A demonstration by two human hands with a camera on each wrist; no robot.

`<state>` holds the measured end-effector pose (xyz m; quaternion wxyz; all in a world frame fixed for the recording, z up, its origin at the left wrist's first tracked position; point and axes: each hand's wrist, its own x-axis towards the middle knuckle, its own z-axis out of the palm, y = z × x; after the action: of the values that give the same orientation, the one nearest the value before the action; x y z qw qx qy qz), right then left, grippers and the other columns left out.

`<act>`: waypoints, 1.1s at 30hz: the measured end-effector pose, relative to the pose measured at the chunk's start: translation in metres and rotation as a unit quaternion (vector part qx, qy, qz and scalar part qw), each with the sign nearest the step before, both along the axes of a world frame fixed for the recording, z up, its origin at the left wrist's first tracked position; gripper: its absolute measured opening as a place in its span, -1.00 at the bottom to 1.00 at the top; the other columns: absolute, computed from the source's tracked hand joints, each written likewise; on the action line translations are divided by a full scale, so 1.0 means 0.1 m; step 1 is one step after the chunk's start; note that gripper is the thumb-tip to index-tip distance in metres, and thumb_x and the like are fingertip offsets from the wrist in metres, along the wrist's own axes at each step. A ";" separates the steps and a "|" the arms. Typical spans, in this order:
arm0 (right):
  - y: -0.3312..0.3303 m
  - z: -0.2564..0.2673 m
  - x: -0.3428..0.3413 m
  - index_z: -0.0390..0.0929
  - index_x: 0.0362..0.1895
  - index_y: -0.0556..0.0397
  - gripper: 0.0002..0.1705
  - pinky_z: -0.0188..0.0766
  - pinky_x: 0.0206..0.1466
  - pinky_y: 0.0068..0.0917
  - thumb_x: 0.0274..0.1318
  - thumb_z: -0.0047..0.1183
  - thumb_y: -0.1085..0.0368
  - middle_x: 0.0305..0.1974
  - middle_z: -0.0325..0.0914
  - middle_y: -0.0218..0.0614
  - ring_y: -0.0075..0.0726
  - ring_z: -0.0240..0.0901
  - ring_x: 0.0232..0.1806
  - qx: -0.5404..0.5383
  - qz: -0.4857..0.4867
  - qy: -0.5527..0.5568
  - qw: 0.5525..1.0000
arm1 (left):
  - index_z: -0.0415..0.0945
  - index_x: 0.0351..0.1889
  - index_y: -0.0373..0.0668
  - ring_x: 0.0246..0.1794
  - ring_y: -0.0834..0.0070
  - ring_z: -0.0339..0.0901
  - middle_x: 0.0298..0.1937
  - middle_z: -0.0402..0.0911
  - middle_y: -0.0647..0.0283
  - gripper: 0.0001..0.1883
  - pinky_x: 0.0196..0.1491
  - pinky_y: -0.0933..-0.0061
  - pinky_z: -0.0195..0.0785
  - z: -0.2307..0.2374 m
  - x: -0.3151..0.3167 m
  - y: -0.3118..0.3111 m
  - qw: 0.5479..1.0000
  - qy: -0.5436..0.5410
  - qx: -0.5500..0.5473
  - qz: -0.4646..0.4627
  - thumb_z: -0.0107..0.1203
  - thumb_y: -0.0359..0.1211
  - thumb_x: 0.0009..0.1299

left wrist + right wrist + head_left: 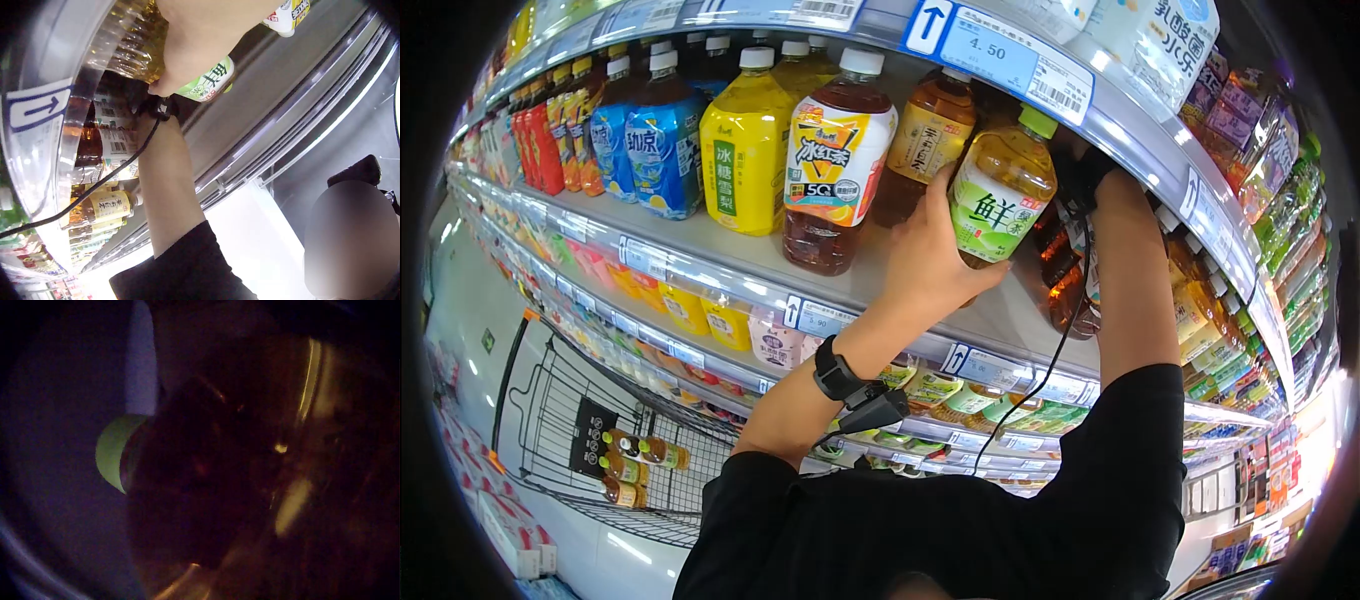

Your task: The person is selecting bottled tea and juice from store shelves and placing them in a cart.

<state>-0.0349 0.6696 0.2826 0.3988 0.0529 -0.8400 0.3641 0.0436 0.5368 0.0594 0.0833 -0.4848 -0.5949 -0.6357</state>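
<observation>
My left hand grips a green-capped bottle of yellow tea with a green and white label. Its thumb lies along the label's left side, and the fingers reach under the lower part. The bottle leans at the shelf front; in the left wrist view its label shows beyond the hand. My right forearm reaches up into the shelf to the right of that bottle. The right hand is hidden behind the dark wrist camera and bottles. Close before the dim right wrist view are a large amber bottle and a green cap.
Left of my hand stand an iced tea bottle, a yellow drink bottle and blue-labelled bottles. The upper shelf edge hangs just above. A black cable trails downward. Several bottles lie in a shopping cart at lower left.
</observation>
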 end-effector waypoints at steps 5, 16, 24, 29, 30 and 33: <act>-0.13 0.09 -0.06 0.24 0.22 0.10 -0.41 0.36 0.09 -0.21 0.15 0.02 0.12 0.13 0.36 -0.02 -0.01 0.34 0.12 0.019 0.003 0.009 1.000 | -0.09 0.34 -0.29 0.05 0.01 0.49 0.06 0.47 -0.12 0.08 0.10 0.15 0.33 0.00 -0.01 0.02 1.000 0.014 0.014 0.015 0.40 -0.21 -0.08; -0.16 0.07 0.08 0.26 0.21 0.11 -0.41 0.35 0.10 -0.20 0.14 0.03 0.12 0.12 0.37 0.01 0.01 0.34 0.12 0.024 -0.025 0.035 0.999 | -0.11 0.35 -0.18 0.05 -0.01 0.48 0.07 0.47 -0.09 0.10 0.10 0.11 0.33 0.00 -0.03 0.01 1.000 0.013 0.022 0.003 0.41 -0.19 -0.09; -0.22 -0.01 0.08 0.27 0.19 0.12 -0.41 0.34 0.10 -0.19 0.13 0.04 0.11 0.11 0.38 0.02 0.03 0.34 0.11 0.029 -0.036 0.042 0.998 | -0.11 0.35 -0.19 0.06 -0.01 0.48 0.07 0.47 -0.08 0.10 0.12 0.13 0.32 0.01 -0.04 -0.01 1.000 -0.003 0.017 -0.012 0.41 -0.19 -0.10; -0.26 -0.04 0.08 0.28 0.18 0.13 -0.41 0.34 0.10 -0.19 0.12 0.04 0.11 0.10 0.38 0.03 0.04 0.34 0.11 0.038 -0.043 0.045 0.997 | -0.12 0.36 -0.19 0.05 -0.01 0.48 0.07 0.48 -0.08 0.11 0.11 0.13 0.32 -0.01 -0.04 0.01 1.000 0.002 0.014 0.000 0.41 -0.19 -0.10; -0.26 -0.04 0.08 0.28 0.18 0.13 -0.41 0.34 0.10 -0.19 0.12 0.04 0.11 0.10 0.38 0.04 0.05 0.34 0.11 0.040 -0.045 0.045 0.997 | -0.12 0.36 -0.19 0.05 -0.01 0.48 0.07 0.48 -0.09 0.12 0.11 0.13 0.33 -0.01 -0.04 0.01 1.000 0.001 0.015 0.000 0.41 -0.19 -0.10; -0.25 -0.04 0.12 0.29 0.18 0.13 -0.41 0.34 0.10 -0.19 0.12 0.05 0.10 0.10 0.38 0.04 0.05 0.34 0.11 0.045 -0.055 0.049 0.996 | -0.13 0.36 -0.20 0.05 -0.02 0.48 0.06 0.48 -0.10 0.12 0.10 0.13 0.33 0.00 -0.03 0.02 1.000 -0.007 0.015 -0.007 0.41 -0.19 -0.10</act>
<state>-0.0230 0.6447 0.2785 0.4563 0.0427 -0.8363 0.3009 0.0407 0.5383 0.0597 0.0819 -0.4830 -0.5829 -0.6483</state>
